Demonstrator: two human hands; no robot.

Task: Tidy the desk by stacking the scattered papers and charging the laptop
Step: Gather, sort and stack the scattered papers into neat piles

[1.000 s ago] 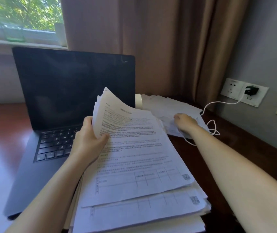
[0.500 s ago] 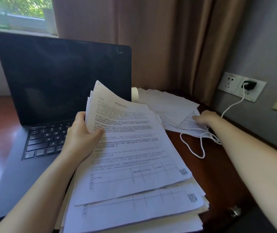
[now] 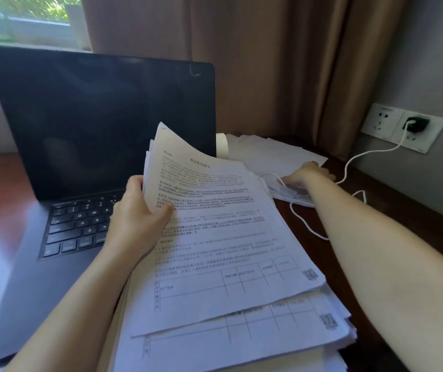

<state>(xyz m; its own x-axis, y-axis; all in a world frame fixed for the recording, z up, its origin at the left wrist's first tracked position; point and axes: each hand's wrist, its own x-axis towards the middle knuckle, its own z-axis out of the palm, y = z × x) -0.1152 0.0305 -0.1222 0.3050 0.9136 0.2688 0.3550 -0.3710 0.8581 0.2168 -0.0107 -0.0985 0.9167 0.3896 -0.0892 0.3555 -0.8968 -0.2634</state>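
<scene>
My left hand [image 3: 137, 213] grips the left edge of a thick stack of printed papers [image 3: 228, 251], lifting its top sheets beside the open laptop [image 3: 94, 124], whose screen is dark. At the back right, my right hand [image 3: 306, 174] rests with fingers extended on loose sheets [image 3: 268, 154]. A white charging cable [image 3: 362, 157] runs from a black plug [image 3: 415, 124] in the wall socket down to the desk. It loops under and beside my right hand. The cable's free end is hidden.
The dark wooden desk [image 3: 389, 210] ends at the grey wall on the right. A brown curtain [image 3: 268, 63] hangs behind the desk. A small white roll [image 3: 221, 145] stands behind the laptop's right edge. A second wall socket [image 3: 381, 120] has nothing plugged in.
My right hand has slid to the right across the far loose sheets and now lies on them by the cable loops. My left hand keeps its hold on the stack.
</scene>
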